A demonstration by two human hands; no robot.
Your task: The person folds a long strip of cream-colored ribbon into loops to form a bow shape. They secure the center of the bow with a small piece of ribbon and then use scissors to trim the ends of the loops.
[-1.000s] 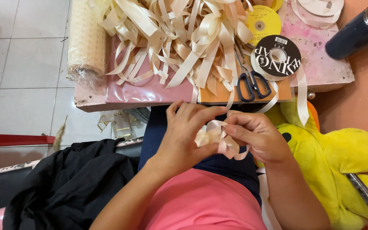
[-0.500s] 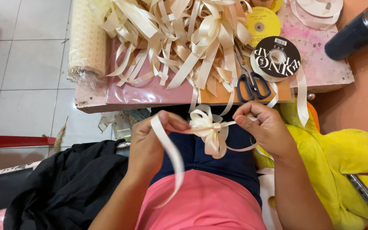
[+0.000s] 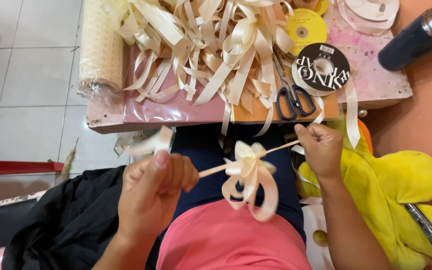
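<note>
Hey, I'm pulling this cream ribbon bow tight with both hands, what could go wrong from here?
1. The thin tie strand is stretched taut between the left hand and right hand; a harder pull might snap it or slip it from the fingers.
2. The bow hangs in mid-air over the lap, so uneven tension may skew or crush its loops.
3. The loose ribbon pile hangs over the table edge and could snag.

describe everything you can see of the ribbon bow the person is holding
The ribbon bow is cream, of glossy satin-like ribbon. It has a small puffed knot at the top and several loops hanging below it, the longest curling down toward the pink lap. A narrow strand runs through the knot, stretched taut in a slanted line: the left hand grips the lower end in a fist, the right hand pinches the higher end. The bow hangs in mid-air between the hands, over the dark blue lap, below the table edge.
</note>
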